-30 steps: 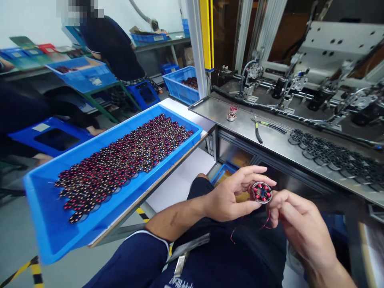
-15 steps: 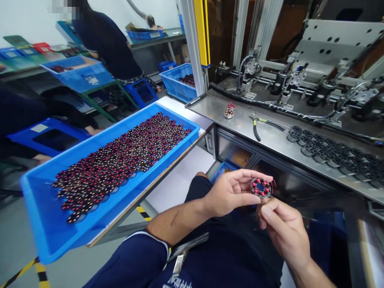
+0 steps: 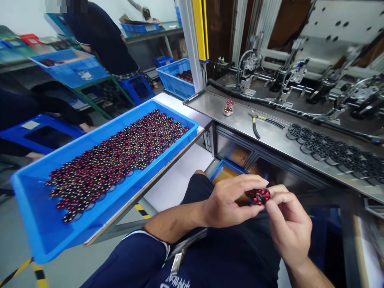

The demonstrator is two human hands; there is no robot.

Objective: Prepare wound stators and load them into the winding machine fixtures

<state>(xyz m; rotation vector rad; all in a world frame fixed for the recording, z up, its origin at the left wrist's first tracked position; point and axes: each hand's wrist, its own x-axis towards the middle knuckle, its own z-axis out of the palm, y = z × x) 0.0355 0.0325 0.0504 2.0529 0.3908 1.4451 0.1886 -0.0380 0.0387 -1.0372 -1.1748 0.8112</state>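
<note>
At my far left a seated person in dark clothing is blurred beside a blue plastic stool (image 3: pixel 39 134). Next comes a long blue tray (image 3: pixel 33 224), resting on a white-topped table, with wound stators (image 3: pixel 120 156) packed close together, their coils red and dark. Behind it stand a blue crate (image 3: pixel 72 74) on a green-framed bench and a co-worker (image 3: pixel 99 40) in a dark shirt, back toward me. My left hand (image 3: pixel 229 200) is out over my lap, its thumb below and fingers above, curled around one red-coiled stator (image 3: pixel 261 196), which sits tilted between my two hands. Above it, on the steel ledge (image 3: pixel 240 124), two small wound parts (image 3: pixel 229 107) stand close together, and to their right lie green-and-black cutters (image 3: pixel 255 122) with handles spread. My right hand (image 3: pixel 291 224) brings thumb and forefinger together at the stator's right edge, pinching there; I cannot tell whether they nip its rim or a wire. Farther right, black ring-shaped cores (image 3: pixel 333 150) crowd the ledge in rows, in front of the machine's metal fixtures (image 3: pixel 297 76).
</note>
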